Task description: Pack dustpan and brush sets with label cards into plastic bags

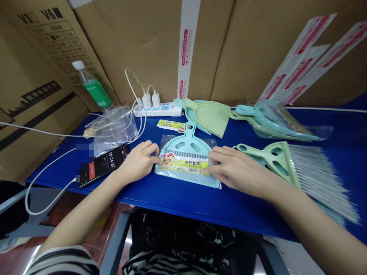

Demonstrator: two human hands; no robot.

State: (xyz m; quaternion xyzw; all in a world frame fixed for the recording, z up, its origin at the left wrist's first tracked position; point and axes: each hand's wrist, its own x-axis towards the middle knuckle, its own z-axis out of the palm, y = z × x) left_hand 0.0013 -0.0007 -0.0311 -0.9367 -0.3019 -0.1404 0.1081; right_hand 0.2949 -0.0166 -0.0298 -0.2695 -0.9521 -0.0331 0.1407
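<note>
A light blue brush and dustpan set in a clear plastic bag (187, 162) lies flat on the blue table (177, 198) in front of me. A green and yellow paper label (185, 165) runs across the bag. My left hand (139, 162) is curled and pinches the label's left end. My right hand (236, 170) presses its fingers on the label's right end and the bag.
A green brush (289, 164) lies right of my right hand. A green dustpan (210, 116), bagged sets (275, 120), a loose label (170, 125), a power strip (157, 109), a bottle (93, 88) and a phone (104, 165) stand around. Cardboard boxes (143, 42) wall the back.
</note>
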